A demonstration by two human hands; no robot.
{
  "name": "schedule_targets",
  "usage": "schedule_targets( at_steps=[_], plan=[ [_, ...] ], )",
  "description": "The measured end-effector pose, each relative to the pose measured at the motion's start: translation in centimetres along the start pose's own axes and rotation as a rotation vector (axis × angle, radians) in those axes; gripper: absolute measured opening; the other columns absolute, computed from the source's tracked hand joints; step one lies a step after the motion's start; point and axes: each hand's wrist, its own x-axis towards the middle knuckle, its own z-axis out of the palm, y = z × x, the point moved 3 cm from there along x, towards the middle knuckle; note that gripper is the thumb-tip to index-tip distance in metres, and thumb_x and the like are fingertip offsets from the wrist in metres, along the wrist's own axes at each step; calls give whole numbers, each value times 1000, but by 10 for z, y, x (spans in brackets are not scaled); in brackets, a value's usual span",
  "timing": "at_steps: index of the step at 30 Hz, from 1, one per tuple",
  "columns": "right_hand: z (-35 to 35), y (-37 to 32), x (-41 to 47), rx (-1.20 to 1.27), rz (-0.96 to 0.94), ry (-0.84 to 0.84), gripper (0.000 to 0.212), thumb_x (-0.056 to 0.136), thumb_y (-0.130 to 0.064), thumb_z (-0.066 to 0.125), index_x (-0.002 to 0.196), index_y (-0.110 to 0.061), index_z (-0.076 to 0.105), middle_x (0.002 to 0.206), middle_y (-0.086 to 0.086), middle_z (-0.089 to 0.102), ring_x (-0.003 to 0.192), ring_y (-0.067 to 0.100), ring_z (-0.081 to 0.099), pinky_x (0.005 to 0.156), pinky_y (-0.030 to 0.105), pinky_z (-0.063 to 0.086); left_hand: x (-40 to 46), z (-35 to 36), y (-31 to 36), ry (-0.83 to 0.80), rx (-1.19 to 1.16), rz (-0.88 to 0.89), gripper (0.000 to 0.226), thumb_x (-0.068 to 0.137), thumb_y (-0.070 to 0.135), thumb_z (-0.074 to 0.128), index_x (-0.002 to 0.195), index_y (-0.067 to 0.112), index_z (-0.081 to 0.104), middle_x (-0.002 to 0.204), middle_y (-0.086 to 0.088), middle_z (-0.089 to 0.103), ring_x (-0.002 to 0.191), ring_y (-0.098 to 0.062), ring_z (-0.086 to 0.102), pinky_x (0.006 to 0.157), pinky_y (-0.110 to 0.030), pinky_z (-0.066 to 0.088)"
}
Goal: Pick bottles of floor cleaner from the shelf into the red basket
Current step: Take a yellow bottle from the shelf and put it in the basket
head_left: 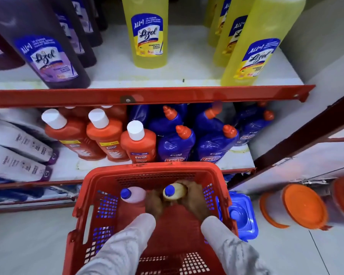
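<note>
Head cam looks straight down into the red basket at lower centre. Left to right inside it: a pale pink bottle with a blue cap standing alone, then the left hand and right hand both wrapped around a yellow bottle, blue cap up too. Up top, purple and yellow Lizol bottles sit on the shelf.
</note>
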Motion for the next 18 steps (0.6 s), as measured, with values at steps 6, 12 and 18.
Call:
schedule_targets(
  at_steps=[6, 12, 18],
  plan=[
    [2, 5, 3, -43, 10, -21, 55, 59, 5, 81, 113, -7, 74, 112, 10, 76, 102, 11, 66, 76, -9, 34, 3, -10, 6, -39, 102, 89, 58, 63, -16, 69, 62, 42, 66, 50, 24, 66, 55, 10, 58, 57, -7, 46],
    [-23, -21, 2, -48, -60, -38, 49, 65, 6, 79, 111, -9, 75, 109, 5, 77, 102, 11, 70, 87, 8, 51, -19, -52, 61, -136, 176, 152, 37, 73, -7, 61, 73, 28, 73, 69, 5, 70, 58, 1, 61, 57, -19, 49],
    [-108, -122, -34, 139, -399, 293, 26, 80, -2, 73, 89, -26, 77, 82, -15, 78, 73, 2, 72, 67, 9, 51, -66, -118, 192, 79, 647, 647, 34, 79, 12, 61, 107, 31, 64, 99, 5, 74, 90, -15, 66, 76, -32, 55]
  ],
)
